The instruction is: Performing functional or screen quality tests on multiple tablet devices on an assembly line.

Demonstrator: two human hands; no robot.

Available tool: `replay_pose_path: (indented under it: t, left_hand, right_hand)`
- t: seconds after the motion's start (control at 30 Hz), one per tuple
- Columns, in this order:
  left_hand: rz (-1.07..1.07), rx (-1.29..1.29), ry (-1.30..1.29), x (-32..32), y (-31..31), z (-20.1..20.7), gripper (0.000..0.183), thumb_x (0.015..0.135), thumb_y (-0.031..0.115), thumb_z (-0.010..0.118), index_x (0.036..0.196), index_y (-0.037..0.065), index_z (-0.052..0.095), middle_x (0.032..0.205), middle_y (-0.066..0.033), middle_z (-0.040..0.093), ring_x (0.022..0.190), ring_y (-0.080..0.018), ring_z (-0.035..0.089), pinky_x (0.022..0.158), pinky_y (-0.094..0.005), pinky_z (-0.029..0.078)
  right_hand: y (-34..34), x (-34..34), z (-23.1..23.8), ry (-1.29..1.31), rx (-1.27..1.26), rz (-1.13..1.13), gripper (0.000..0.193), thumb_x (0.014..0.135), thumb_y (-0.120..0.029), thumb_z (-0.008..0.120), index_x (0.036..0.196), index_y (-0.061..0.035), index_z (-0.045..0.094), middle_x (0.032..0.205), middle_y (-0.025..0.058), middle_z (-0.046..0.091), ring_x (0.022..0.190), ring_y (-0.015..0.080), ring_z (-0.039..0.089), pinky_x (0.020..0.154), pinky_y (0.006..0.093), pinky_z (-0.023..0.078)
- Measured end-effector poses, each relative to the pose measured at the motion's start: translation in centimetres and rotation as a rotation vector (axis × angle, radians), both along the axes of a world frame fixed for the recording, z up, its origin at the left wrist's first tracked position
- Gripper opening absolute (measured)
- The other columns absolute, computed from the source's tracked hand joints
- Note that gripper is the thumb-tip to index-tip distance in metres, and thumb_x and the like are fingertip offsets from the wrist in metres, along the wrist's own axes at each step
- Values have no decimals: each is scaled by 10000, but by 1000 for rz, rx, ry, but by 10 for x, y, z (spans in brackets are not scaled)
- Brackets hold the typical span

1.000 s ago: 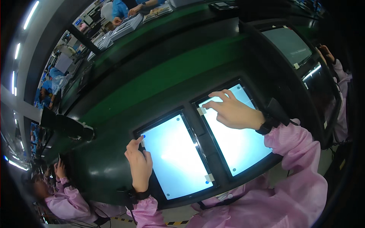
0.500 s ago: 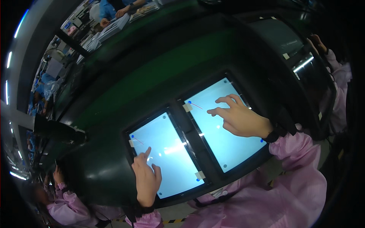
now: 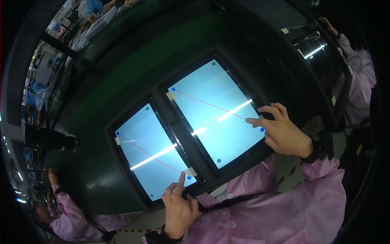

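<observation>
Two lit pale-blue touch screens lie side by side in dark frames: the left screen (image 3: pixel 153 133) and the right screen (image 3: pixel 211 86). My left hand (image 3: pixel 180 209) reaches over the left screen's lower right corner. Its index finger is stretched out at the end of a thin red line (image 3: pixel 143 150), beside a blue dot (image 3: pixel 189 177). My right hand (image 3: pixel 286 133) holds nothing, its fingers spread. At the right screen, its index fingertip meets the end of another red line (image 3: pixel 207 103), near a blue dot (image 3: pixel 262 130). Both lines start at blue dots by the upper left corners.
Pale tape tabs (image 3: pixel 171 96) stick to the screen edges. A dark cylindrical object (image 3: pixel 50 137) stands at the left. Other people in pink sit at the far left (image 3: pixel 73 219) and far right (image 3: pixel 359 77). Another dark panel (image 3: pixel 319 61) lies at the right; someone in blue works beyond.
Both fingertips have moved down and right across their screens, and the red lines have grown from short strokes to long diagonals. The whole view has shifted, moving the screens up and left.
</observation>
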State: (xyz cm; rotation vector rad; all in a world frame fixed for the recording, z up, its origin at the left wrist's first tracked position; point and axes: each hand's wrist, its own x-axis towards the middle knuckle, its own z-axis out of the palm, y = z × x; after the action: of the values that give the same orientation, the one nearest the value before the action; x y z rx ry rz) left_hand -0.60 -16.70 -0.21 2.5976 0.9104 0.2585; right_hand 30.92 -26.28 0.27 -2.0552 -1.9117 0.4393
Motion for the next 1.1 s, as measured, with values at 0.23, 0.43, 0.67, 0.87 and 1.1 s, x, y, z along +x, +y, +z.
replay_pose_path:
  t: [0.23, 0.43, 0.67, 0.87, 1.1]
  left_hand:
    - [25, -91, 70, 3, -11, -1, 668, 703, 4, 545, 1348, -79, 395, 1042, -144, 530, 990, -262, 470, 833, -417, 333]
    - [60, -22, 42, 1, -22, 1, 446, 747, -12, 559, 1171, -81, 437, 1117, -242, 507, 1032, -385, 485, 880, -481, 371]
    - [103, -43, 50, -7, -30, -14, 492, 761, -8, 555, 1223, -74, 401, 1175, -254, 483, 1067, -394, 471, 902, -500, 354]
    - [118, 89, -188, 5, 61, 24, 503, 745, -98, 455, 1212, -13, 289, 1315, -203, 484, 1013, -298, 499, 950, -409, 375]
    - [-39, 185, -162, 42, 186, -5, 435, 781, -68, 496, 1186, -38, 340, 1261, -165, 538, 1042, -312, 495, 930, -391, 323]
  right_hand:
    - [-27, 2, 3, -9, -26, -48, 535, 750, -19, 517, 1283, -56, 481, 957, 77, 640, 1249, 299, 369, 1091, 514, 189]
    - [-37, 1, 1, -19, 12, -52, 531, 742, -20, 522, 1271, -57, 493, 907, 72, 651, 1247, 312, 369, 1084, 530, 188]
    - [-24, -4, 12, 40, 51, -68, 507, 733, 7, 499, 1236, -46, 522, 1040, 88, 616, 1217, 285, 403, 1062, 504, 232]
    - [41, 23, 14, 301, 377, -169, 510, 730, 36, 441, 1233, -11, 508, 1180, 151, 538, 1147, 292, 467, 1018, 398, 350]
    - [129, 51, -18, 319, 289, -204, 415, 816, -5, 403, 1226, 7, 463, 1169, 188, 482, 1142, 313, 472, 996, 372, 384]
